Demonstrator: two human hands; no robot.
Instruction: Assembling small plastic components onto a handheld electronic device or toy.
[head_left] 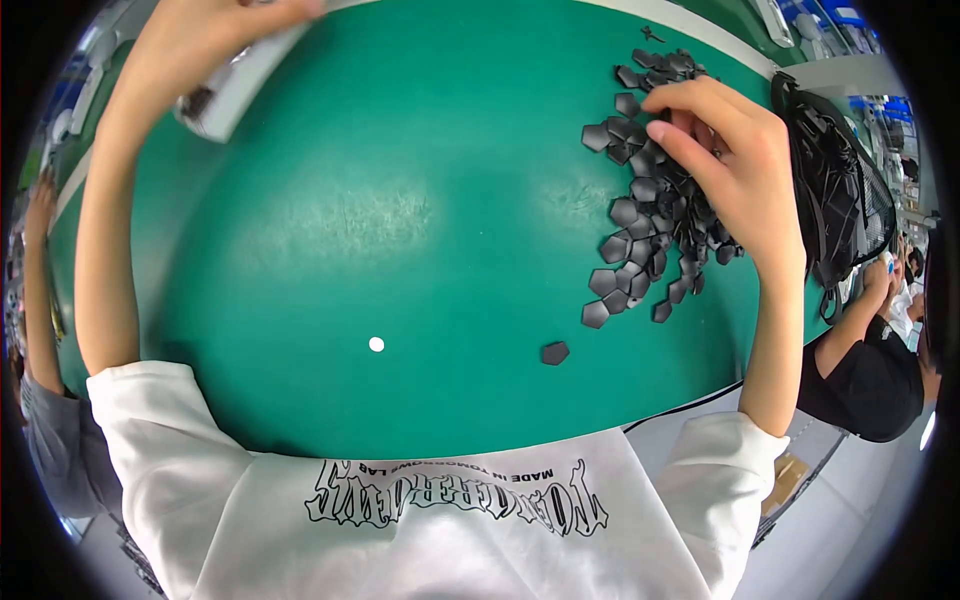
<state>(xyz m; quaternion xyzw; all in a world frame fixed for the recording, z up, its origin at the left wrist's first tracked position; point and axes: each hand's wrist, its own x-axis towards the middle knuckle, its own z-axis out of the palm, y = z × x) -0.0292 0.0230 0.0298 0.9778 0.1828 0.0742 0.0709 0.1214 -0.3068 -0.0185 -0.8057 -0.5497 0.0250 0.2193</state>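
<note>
Many small black pentagonal pieces [645, 190] lie in a loose heap on the right of the green table mat [400, 270]. Over the heap's far part is my right hand [735, 150], fingers bent, thumb and forefinger tips a little apart; I see nothing held between them. At the far left, my left hand [215, 30] is blurred and partly cut off by the upper edge. Beneath it is a pale, box-like object [235, 105], also smeared; whether I grip it does not show. A single black pentagonal piece [555, 353] lies apart, nearer to me.
A small white disc [376, 344] lies on the mat near me, left of centre. Beyond my right forearm sits a black mesh bag [830, 190] at the table's edge. Another person's arm [855, 325] is at the right, and a further person's arm [38, 270] at the left.
</note>
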